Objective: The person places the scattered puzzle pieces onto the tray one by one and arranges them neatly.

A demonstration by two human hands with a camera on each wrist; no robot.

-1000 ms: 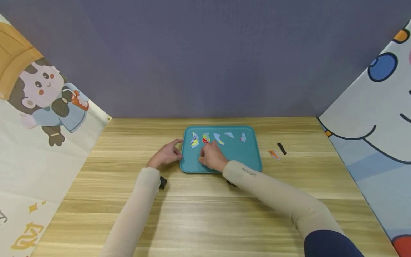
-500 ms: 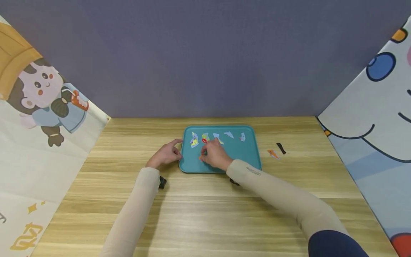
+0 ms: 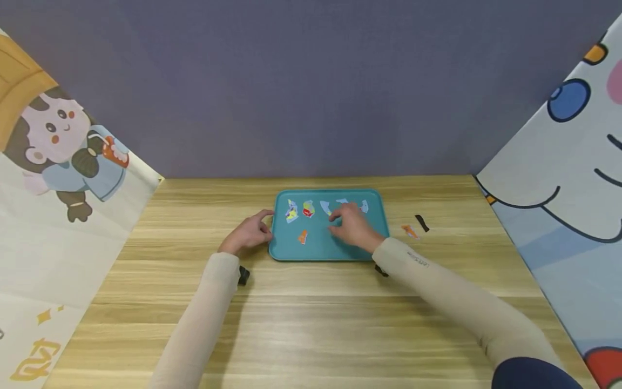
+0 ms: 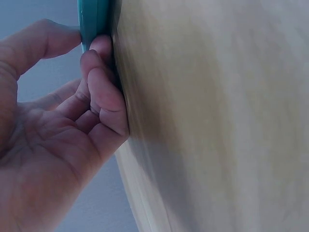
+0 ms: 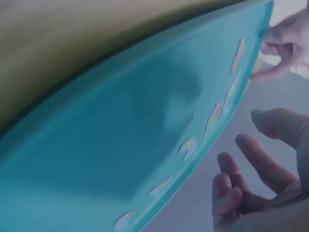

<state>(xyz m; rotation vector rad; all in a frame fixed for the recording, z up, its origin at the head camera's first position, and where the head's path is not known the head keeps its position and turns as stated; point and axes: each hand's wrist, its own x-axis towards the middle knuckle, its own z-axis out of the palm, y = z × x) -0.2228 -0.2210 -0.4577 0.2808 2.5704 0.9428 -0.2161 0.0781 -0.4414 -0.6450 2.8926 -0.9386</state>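
Observation:
My left hand (image 3: 248, 232) holds the left edge of the teal tray (image 3: 282, 255). In the left wrist view its thumb touches the tray's rim, and the other fingers are curled by the tabletop. My right hand (image 3: 353, 226) hovers over the tray's right half, fingers loosely bent and nothing between them. An orange flat piece (image 3: 303, 236) lies alone toward the front left of the tray. Along the back lie a yellow-and-purple piece (image 3: 291, 212), a red-and-yellow piece (image 3: 308, 209), a pale blue piece (image 3: 326, 207) and another pale piece (image 3: 364, 206). One more back-row piece is partly covered by my right hand.
To the right of the tray, an orange piece (image 3: 410, 232) and a black strip (image 3: 421, 222) lie on the wooden table (image 3: 301, 324). A dark wall stands behind the table, with printed cartoon panels on both sides.
My right hand has let go of the orange piece on the tray, uncovering it, and moved right toward the back-row pieces. My left hand stays at the tray's edge.

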